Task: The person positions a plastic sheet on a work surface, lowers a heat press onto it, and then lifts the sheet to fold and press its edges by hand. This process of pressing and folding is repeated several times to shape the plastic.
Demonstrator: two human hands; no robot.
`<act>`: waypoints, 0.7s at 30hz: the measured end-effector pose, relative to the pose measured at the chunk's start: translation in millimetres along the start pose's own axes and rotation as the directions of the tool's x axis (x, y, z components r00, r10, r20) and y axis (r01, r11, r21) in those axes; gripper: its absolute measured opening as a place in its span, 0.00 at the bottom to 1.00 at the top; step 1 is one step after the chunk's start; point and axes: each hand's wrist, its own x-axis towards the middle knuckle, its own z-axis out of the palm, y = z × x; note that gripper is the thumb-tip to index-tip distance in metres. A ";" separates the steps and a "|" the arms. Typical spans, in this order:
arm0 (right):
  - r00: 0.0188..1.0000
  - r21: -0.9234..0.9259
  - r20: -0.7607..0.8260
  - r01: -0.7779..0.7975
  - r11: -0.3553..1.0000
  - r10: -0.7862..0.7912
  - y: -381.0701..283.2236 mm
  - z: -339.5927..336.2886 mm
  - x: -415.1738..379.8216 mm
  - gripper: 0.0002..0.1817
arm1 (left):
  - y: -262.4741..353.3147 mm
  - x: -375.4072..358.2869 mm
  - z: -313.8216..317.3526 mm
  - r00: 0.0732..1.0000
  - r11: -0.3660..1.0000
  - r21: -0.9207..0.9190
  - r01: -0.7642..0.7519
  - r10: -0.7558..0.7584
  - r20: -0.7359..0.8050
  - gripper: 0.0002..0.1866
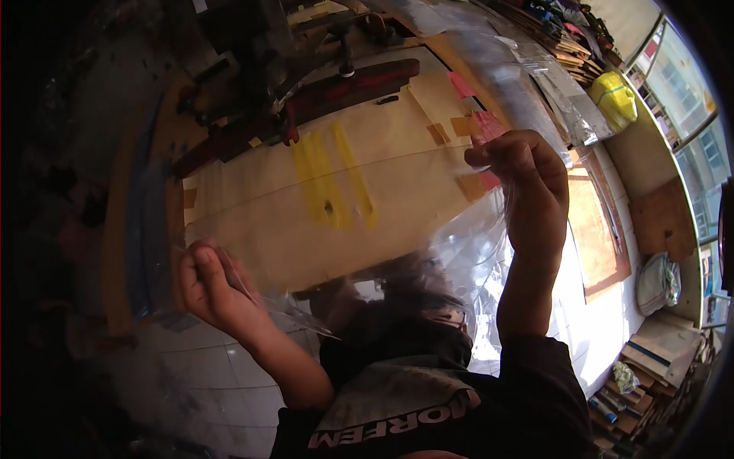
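A clear plastic sheet (466,237) is stretched between my two hands, its straight upper edge running across the worktable. My left hand (210,287) pinches its left corner near the table's front left edge. On the other side my right hand (527,168) is closed on the right end of that edge, higher up and beside pink tape (486,126). Through the sheet I see a pale board (260,237) with yellow streaks (352,176) and bits of brown tape. The sheet's lower part hangs toward my body, creased and shiny.
A dark red bar (352,88) with clamps lies across the back of the board. More plastic sheeting (566,88) covers the surface at the back right. On the right are a yellow bag (614,102), a whitish sack (659,283) and stacked boards (661,356). White tiles (252,367) show below.
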 end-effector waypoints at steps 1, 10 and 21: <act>1.000 0.000 -0.004 -0.003 1.000 0.003 1.0 -2.3 0.2 0.12 | -0.4 -0.4 -0.5 1.000 1.000 0.002 0.002 -0.002 0.004 0.09; 0.965 0.375 0.262 -0.067 0.925 -0.036 7.1 -8.9 6.7 0.11 | -1.8 0.1 1.0 1.000 1.000 -0.024 0.005 -0.005 0.010 0.09; 0.996 0.184 0.070 -0.069 0.980 0.057 9.7 -2.1 9.7 0.11 | 1.3 -3.2 1.3 1.000 1.000 -0.022 -0.010 0.010 0.011 0.10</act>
